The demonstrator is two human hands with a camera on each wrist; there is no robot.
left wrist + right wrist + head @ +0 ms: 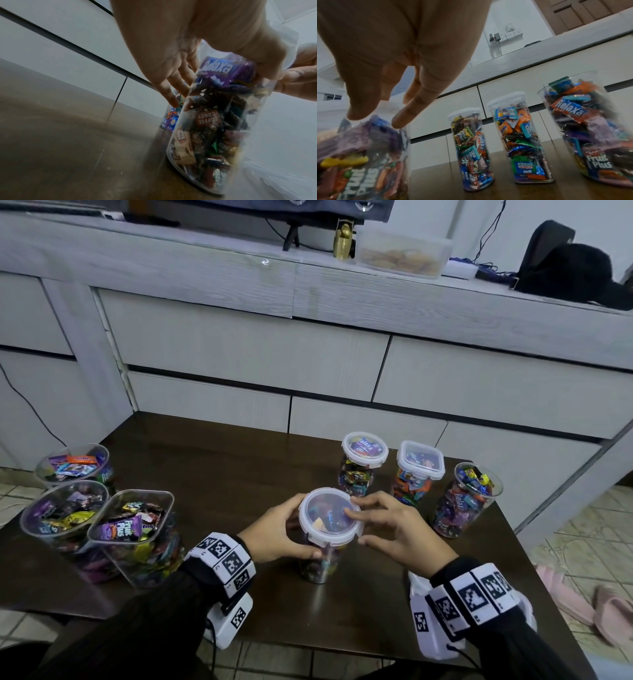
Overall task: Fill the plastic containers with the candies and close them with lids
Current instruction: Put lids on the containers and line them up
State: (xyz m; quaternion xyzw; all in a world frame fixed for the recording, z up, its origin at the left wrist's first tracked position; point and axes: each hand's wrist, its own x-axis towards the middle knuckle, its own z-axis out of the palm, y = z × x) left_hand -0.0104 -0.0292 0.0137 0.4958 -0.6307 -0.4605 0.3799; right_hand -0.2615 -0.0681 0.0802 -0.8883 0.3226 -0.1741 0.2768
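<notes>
A tall round container [320,556] packed with wrapped candies stands upright near the middle of the dark table [212,474], with a round white-rimmed lid [329,517] sitting on its mouth. The left hand [277,534] wraps the container just under the lid, its grip curled round the clear wall. The left wrist view shows that from below: the thumb on one side, fingers [171,86] on the other, and a purple Relaxa wrapper [221,71] pressed against the plastic. The right hand [394,529] meets the lid from the right, its fingertips on the top and rim, thumb at the near edge; its grip pinches the lid. From the right wrist only two fingertips [400,119] show, at the container's top, so the lid itself is largely hidden there.

Beyond, at the far right, stand a lidded round container [359,465], a lidded square container [416,470] and an open round container [462,501], all full; the right wrist view shows them side by side, apart from each other. At the left edge, seen only from the head, are three open containers of candies: a square one [137,535] nearest, a round one [61,518] and a smaller round one [73,463] behind.
</notes>
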